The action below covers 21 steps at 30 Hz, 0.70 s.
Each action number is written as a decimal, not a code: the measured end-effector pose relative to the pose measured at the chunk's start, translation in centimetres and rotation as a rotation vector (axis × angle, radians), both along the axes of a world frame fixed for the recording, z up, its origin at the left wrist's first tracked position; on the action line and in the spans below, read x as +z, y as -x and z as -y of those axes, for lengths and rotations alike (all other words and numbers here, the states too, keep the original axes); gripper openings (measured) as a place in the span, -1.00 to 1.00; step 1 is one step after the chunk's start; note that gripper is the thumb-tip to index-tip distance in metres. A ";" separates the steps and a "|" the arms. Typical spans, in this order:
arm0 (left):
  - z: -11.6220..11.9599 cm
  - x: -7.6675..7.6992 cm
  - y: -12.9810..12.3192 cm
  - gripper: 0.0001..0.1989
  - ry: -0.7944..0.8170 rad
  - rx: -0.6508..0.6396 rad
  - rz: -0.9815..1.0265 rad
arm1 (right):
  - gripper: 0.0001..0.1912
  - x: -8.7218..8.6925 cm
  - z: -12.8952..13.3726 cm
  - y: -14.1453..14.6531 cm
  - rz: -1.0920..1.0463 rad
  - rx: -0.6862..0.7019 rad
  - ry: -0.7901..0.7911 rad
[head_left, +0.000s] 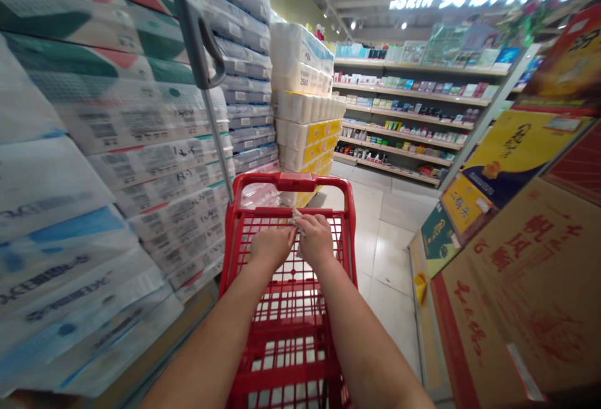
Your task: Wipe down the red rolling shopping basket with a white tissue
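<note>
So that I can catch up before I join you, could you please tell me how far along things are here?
Done: the red cart stands in the aisle beside stacked toilet-paper packs. In hand: the left hand and right hand rest on the cart, pinching a small pale item, too small to tell what. Left: the shelves ahead stand beyond both hands, untouched.

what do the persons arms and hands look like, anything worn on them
Each grip is a bare hand, the left hand and the right hand, with no glove, ring or bracelet that shows. The left forearm and right forearm are bare too: no sleeve, watch, band or marking in view.
</note>
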<state>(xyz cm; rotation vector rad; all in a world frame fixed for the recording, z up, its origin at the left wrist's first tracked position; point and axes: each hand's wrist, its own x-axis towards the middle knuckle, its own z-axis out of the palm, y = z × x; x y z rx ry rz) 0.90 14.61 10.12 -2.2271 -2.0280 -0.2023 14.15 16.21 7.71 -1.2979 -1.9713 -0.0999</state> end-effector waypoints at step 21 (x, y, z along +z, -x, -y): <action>1.0 0.8 1.1 -0.31 -0.004 -0.030 0.047 | -0.80 1.5 4.2 0.9 0.149 -0.162 0.186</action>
